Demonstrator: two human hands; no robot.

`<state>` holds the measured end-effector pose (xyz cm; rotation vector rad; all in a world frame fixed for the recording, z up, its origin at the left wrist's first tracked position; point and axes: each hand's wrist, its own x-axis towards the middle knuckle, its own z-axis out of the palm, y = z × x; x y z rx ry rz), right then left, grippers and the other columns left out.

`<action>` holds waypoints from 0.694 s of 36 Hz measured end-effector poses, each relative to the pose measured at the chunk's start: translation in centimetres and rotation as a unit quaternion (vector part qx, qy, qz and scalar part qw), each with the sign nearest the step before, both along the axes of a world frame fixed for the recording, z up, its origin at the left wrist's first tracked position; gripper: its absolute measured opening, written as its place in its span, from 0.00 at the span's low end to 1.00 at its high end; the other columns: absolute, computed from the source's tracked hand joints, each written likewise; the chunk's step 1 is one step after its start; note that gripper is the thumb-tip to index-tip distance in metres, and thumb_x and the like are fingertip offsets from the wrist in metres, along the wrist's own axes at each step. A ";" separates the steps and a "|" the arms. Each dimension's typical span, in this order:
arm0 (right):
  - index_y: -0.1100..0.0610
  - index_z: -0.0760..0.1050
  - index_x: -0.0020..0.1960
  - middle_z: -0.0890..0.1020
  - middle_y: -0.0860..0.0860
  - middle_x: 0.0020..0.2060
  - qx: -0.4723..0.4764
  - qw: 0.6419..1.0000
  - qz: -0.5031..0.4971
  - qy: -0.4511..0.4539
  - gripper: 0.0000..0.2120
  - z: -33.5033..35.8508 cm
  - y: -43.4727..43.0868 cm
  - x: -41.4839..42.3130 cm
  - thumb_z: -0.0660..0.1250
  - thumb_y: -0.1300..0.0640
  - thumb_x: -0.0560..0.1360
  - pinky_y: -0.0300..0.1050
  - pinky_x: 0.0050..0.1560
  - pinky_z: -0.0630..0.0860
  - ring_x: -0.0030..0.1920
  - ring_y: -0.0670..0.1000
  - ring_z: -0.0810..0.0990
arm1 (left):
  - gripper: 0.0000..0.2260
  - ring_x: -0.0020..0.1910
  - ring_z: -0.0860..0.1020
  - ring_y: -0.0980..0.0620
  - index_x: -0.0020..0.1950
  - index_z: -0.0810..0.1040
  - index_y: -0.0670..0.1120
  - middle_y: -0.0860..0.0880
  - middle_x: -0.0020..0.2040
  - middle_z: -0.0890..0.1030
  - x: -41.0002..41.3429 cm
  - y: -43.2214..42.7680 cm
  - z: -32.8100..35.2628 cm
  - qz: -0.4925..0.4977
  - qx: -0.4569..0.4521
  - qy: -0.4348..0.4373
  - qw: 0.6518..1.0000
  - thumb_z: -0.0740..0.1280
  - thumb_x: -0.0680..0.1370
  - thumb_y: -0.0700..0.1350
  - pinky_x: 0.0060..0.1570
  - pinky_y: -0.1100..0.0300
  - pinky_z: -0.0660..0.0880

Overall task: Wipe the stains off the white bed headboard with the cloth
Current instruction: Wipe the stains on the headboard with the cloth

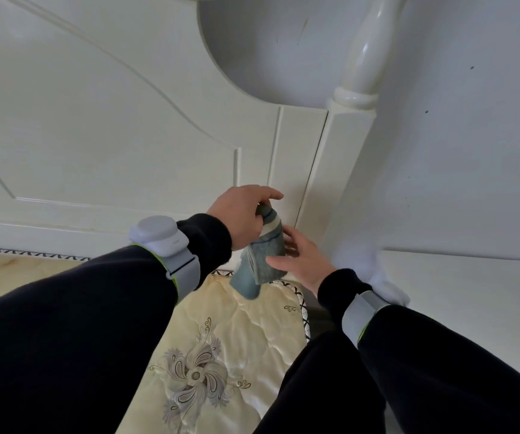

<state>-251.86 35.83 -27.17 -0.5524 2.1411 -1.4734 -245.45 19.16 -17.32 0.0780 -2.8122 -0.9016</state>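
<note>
Left hand [242, 218], centre frame: fingers curled, clenched round the bunched top of the cloth [262, 261], index finger lifted off and pointing right. Grey-blue cloth with a pale stripe hangs down from that grip, in front of the low right part of the white headboard [95, 120] and above the mattress [221, 339]; can't tell if it touches the headboard. Right hand [304, 263], just right of the cloth: released, fingers loosely spread, thumb on the cloth's front, fingertips on its right edge, not gripping. Both arms in black sleeves, grey band on each wrist, white device [155, 234] on the left one. Left palm is hidden, and so is the cloth's top inside the fist. Headboard post [367, 54] is cut off at the upper edge. White lump [388, 288] behind the right wrist is hard to make out. Small dark specks on the wall [471, 136], right.
</note>
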 end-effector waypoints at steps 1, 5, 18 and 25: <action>0.41 0.71 0.69 0.80 0.44 0.59 0.022 0.999 0.017 0.027 0.33 0.3 -0.3 0.0 0.76 0.44 0.66 0.49 0.60 0.77 0.60 0.47 0.78 | 0.27 0.53 0.77 0.54 0.72 0.74 0.53 0.57 0.51 0.79 -0.2 0.0 0.3 -0.004 0.001 0.001 1.000 0.60 0.76 0.33 0.58 0.60 0.75; 0.49 0.80 0.56 0.84 0.44 0.45 0.059 0.997 0.024 0.042 0.12 1.6 -1.7 0.2 0.71 0.46 0.75 0.43 0.49 0.77 0.47 0.46 0.81 | 0.28 0.51 0.77 0.54 0.73 0.72 0.53 0.56 0.51 0.80 -0.5 0.3 1.3 -0.012 0.026 0.021 0.999 0.61 0.75 0.33 0.52 0.65 0.73; 0.49 0.72 0.70 0.80 0.49 0.62 -0.022 0.997 0.046 -0.051 0.32 1.6 -0.9 0.1 0.78 0.51 0.69 0.49 0.62 0.75 0.63 0.49 0.78 | 0.30 0.52 0.75 0.53 0.74 0.71 0.53 0.56 0.52 0.77 -0.4 -0.3 2.5 -0.062 -0.109 0.006 0.992 0.60 0.74 0.32 0.55 0.57 0.74; 0.60 0.76 0.62 0.81 0.59 0.59 -0.086 0.973 -0.116 -0.180 0.17 2.8 -1.5 1.7 0.66 0.50 0.79 0.63 0.58 0.78 0.59 0.62 0.80 | 0.26 0.53 0.77 0.51 0.69 0.75 0.54 0.56 0.53 0.77 0.0 0.5 0.4 -0.073 -0.220 0.089 0.969 0.64 0.74 0.34 0.49 0.55 0.74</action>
